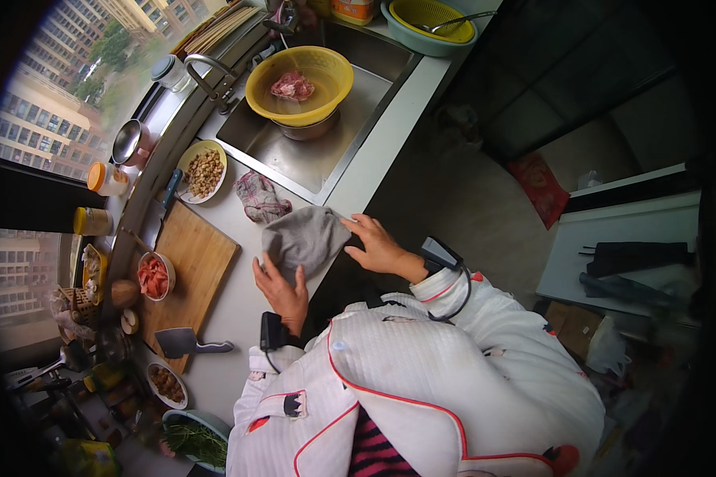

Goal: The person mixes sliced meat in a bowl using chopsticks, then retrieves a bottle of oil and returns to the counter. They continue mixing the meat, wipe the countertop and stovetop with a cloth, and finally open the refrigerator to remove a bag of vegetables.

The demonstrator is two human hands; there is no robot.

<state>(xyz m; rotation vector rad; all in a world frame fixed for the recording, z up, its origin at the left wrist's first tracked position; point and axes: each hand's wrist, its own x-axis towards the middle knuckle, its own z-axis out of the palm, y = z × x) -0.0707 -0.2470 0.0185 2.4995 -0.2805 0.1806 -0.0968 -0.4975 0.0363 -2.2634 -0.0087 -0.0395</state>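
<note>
A grey cloth (304,238) lies spread in a loose, rumpled shape on the white counter by the edge. My left hand (285,292) rests at the cloth's near side, fingers and thumb apart, the fingertips at its border. At the cloth's right side, beside the counter edge, is my right hand (378,245), with fingers stretched out and the thumb apart. Its fingertips reach the cloth's corner; neither hand visibly grips it. A bunched grey cloth with reddish stripes (261,197) lies just beyond the grey one.
In the metal sink (358,119), a yellow colander (326,95) with raw meat (293,86) rests on a metal bowl. Left on the counter are a wooden cutting board (203,266), a cleaver (179,343), a knife (167,191), a bowl of sliced pink food (154,276) and a plate of diced food (205,173).
</note>
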